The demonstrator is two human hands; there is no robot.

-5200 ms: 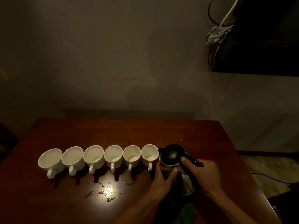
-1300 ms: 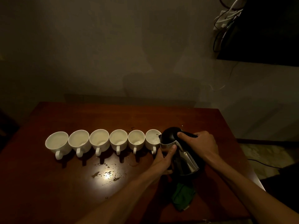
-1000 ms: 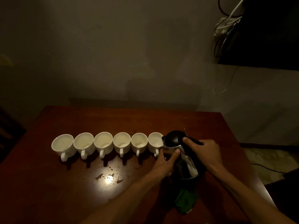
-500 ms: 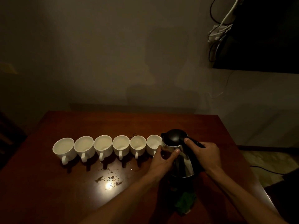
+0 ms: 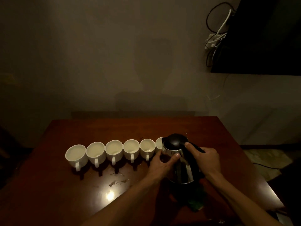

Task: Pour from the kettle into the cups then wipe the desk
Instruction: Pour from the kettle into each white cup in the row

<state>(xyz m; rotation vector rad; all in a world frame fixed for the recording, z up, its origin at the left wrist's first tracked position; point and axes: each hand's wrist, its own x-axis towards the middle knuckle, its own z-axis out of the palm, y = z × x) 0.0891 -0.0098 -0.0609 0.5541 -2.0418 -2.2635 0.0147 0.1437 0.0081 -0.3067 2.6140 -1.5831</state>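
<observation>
Grip first: your right hand (image 5: 207, 159) clenches the kettle (image 5: 179, 162) handle, left hand (image 5: 161, 165) wraps its steel side. Kettle leans at the rightmost of six cups (image 5: 131, 148), mid-tabletop (image 5: 97, 128). Green cloth (image 5: 195, 207) sits below, nr front edge; open room behind the row.

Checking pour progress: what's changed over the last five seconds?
The kettle has shifted left toward the row; its lid now hides part of the rightmost cup. Nothing taken or let go: right hand and left hand still grip it. The other five cups and the spill on the desk are unchanged.
</observation>
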